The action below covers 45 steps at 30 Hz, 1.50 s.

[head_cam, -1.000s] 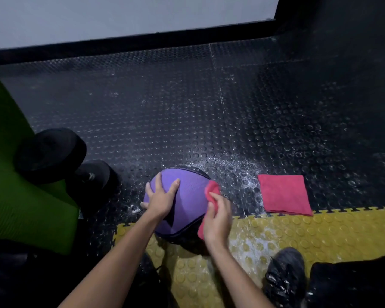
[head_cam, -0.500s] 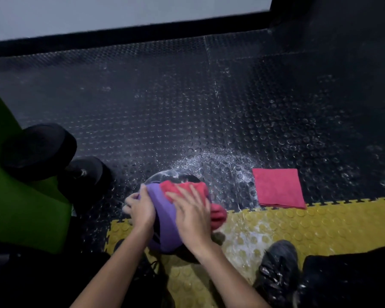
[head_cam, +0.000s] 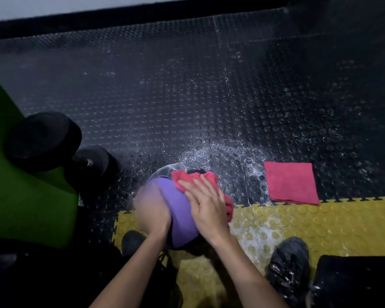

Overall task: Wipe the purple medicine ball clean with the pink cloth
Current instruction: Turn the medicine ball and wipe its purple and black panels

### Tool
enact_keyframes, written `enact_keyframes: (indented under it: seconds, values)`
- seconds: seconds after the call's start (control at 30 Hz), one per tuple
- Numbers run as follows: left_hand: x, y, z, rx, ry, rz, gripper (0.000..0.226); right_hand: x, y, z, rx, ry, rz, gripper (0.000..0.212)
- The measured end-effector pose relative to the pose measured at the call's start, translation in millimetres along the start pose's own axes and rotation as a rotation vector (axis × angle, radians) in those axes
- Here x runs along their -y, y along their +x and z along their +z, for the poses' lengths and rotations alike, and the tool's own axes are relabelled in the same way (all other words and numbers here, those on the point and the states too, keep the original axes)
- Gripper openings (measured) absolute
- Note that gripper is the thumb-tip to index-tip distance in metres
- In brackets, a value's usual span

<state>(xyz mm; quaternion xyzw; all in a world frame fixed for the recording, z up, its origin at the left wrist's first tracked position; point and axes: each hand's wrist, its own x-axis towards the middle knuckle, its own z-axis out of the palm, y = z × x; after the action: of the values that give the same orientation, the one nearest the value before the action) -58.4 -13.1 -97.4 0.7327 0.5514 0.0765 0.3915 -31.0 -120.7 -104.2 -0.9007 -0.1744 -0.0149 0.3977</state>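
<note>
right hand (head_cam: 206, 210): fingers flat, pressing pink cloth (head_cam: 184, 176) onto top of purple medicine ball (head_cam: 178, 210), lower centre of frame; a second ago it worked the ball's right side, so wiping is advancing. left hand (head_cam: 151, 212): blurred on ball's left flank, grip unclear. around: wet black studded floor (head_cam: 187, 96), yellow tiles (head_cam: 320, 221), folded spare cloth (head_cam: 291, 183) right, green mat (head_cam: 20, 196), dumbbell (head_cam: 45, 141) left.

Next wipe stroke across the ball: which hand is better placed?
Right. The right hand lies flat on the pink cloth atop the purple medicine ball; the left hand, blurred, rests on the ball's left side without cloth.
</note>
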Motion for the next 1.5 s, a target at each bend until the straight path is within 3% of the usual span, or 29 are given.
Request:
enact_keyframes:
  seconds: [0.07,0.13,0.2,0.27,0.37,0.43,0.5,0.57,0.63,0.7,0.83,0.9,1.0,1.07,1.2,1.27,1.33,1.4,1.47,1.5]
  values:
    - [-2,-2,1,0.003,0.008,0.019,0.053,-17,3,-7,0.022,0.146,0.136,0.037]
    - [-5,-7,3,-0.002,0.030,0.059,0.053,-33,7,-17,-0.003,0.366,0.404,0.032]
    - [-8,-14,6,-0.006,0.061,0.096,0.053,-35,5,-21,-0.046,0.378,0.554,0.031]
    - [-10,-18,10,-0.003,0.095,0.119,0.053,-22,1,-20,-0.070,0.231,0.439,0.030]
    - [-5,-15,9,0.008,0.114,0.154,0.055,1,-4,-12,0.029,0.068,0.204,0.044]
    - [-1,-8,6,0.021,0.086,0.153,0.053,-5,-4,-11,0.042,0.066,0.130,0.046]
    - [2,-4,4,0.030,0.063,0.153,0.051,-19,-3,-15,-0.041,0.232,0.206,0.034]
    - [2,-4,3,0.035,0.077,0.165,0.052,-31,-2,-21,-0.088,0.436,0.487,0.028]
    - [1,-7,5,0.038,0.092,0.193,0.058,-30,-4,-21,-0.131,0.446,0.583,0.027]
    - [0,-8,6,0.030,0.100,0.208,0.064,-14,-5,-17,-0.142,0.310,0.430,0.026]
    - [4,-9,3,0.002,0.068,0.204,0.074,1,-7,-9,0.023,0.082,0.138,0.044]
    - [5,-8,2,0.003,0.058,0.197,0.074,-12,-5,-11,-0.012,0.149,0.125,0.038]
    - [5,-13,6,0.015,0.088,0.238,0.071,-29,-4,-19,-0.119,0.350,0.331,0.025]
    - [3,-15,9,0.018,0.114,0.254,0.068,-25,-3,-21,-0.156,0.343,0.412,0.025]
    - [2,-14,12,0.024,0.149,0.268,0.058,16,-11,-12,-0.068,0.044,0.102,0.033]
    - [6,-11,10,0.028,0.141,0.283,0.052,21,-10,-10,0.025,0.009,0.027,0.037]
    - [11,-5,6,0.035,0.108,0.302,0.061,4,-4,-13,0.036,0.151,0.138,0.032]
    - [15,-4,3,0.034,0.084,0.313,0.072,-25,1,-23,-0.014,0.352,0.430,0.026]
    - [16,-8,0,0.022,0.062,0.344,0.081,-43,-3,-28,-0.011,0.393,0.671,0.027]
    - [17,-11,0,0.014,0.060,0.358,0.084,-43,-6,-28,-0.018,0.347,0.690,0.027]
